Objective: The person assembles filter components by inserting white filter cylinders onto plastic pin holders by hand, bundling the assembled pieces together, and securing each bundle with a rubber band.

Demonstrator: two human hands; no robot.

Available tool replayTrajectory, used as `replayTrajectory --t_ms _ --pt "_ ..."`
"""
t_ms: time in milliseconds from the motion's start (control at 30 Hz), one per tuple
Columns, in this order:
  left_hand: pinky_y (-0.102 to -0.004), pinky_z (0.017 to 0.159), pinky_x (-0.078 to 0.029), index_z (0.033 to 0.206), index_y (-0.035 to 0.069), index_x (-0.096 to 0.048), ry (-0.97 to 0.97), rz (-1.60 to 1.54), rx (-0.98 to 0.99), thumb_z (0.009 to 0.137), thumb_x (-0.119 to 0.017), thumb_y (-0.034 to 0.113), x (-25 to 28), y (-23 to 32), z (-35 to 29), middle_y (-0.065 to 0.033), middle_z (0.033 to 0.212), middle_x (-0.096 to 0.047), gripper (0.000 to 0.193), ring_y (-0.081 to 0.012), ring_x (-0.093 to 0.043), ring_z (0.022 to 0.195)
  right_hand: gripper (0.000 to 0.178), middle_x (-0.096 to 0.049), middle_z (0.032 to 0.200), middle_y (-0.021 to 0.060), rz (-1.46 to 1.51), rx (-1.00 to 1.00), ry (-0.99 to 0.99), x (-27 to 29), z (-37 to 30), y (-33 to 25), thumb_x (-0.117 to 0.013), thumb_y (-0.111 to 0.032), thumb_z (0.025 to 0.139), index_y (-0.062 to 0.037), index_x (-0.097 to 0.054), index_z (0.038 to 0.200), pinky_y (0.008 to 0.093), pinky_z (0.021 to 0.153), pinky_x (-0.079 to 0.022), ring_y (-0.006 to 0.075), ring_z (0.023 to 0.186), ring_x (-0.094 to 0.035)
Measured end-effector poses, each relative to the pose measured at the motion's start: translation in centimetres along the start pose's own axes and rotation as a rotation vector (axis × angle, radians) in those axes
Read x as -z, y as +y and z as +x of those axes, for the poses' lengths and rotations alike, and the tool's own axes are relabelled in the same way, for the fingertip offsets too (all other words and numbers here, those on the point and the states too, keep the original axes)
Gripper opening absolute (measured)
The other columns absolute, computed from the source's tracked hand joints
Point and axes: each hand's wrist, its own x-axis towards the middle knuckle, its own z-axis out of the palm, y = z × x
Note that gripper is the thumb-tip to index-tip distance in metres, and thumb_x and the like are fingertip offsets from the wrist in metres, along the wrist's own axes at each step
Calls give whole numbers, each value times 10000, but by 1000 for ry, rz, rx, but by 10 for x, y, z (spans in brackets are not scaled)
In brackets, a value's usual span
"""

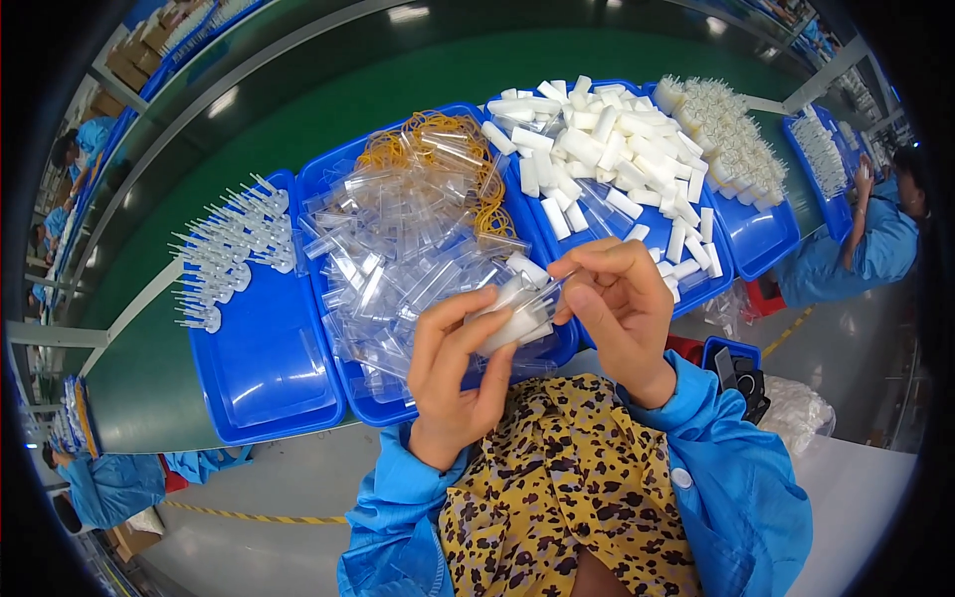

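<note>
My left hand is closed round a small white block part with clear plastic about it; its exact make-up is partly hidden by my fingers. Close on the right, my right hand pinches with thumb and forefinger at the end of a clear plastic piece that reaches from the white part. Both hands are over the near right corner of a blue tray. That tray holds a heap of clear plastic sleeves and, at its far side, yellow-brown rubber bands.
On the left, a blue tray holds upright white parts with thin stems. To the right, another tray has piled white blocks, then one with packed whitish stemmed parts. A co-worker sits at the far right. The green bench runs behind.
</note>
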Motion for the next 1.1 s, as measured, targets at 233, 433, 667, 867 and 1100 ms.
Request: replayTrajectory --t_ms 233,433,667,867,1100 --pt "-344 820 -535 1026 -12 -621 -5 79 -91 725 -784 21 1 -7 -1 -171 1127 -608 344 -298 -635 1002 318 -563 1117 215 -126 101 -15 2 2 6 -538 58 899 17 -473 1207 249 670 -509 137 738 -593" --pt "-345 820 -533 1061 -16 -633 -19 52 -5 673 -809 12 -3 4 5 -171 1129 -618 427 -311 -635 995 623 -450 1279 174 -182 74 -42 -2 8 2 -720 -2 773 7 -432 1326 273 737 -530 162 914 -597" --pt "-348 833 -541 1086 -30 -648 -53 121 -101 657 -763 -63 -1 -6 1 -183 1141 -622 445 -322 -639 1012 1016 -348 1308 151 -467 82 -211 2 15 -8 -886 -218 582 -58 -303 1399 376 882 -471 268 1064 -510" --pt "-378 869 -547 1068 -45 -658 -84 150 -188 640 -739 -95 7 -2 1 -194 1132 -633 439 -350 -638 1046 973 -431 1231 165 -506 98 -277 6 26 -12 -894 -313 560 -43 -378 1339 374 875 -465 293 1046 -522" --pt "-388 889 -535 1080 -44 -655 -125 61 -158 633 -787 -38 8 0 7 -204 1140 -626 465 -356 -626 1065 871 -530 1132 154 -533 168 -178 8 25 -11 -883 -327 548 -16 -481 1256 366 851 -475 286 983 -567"
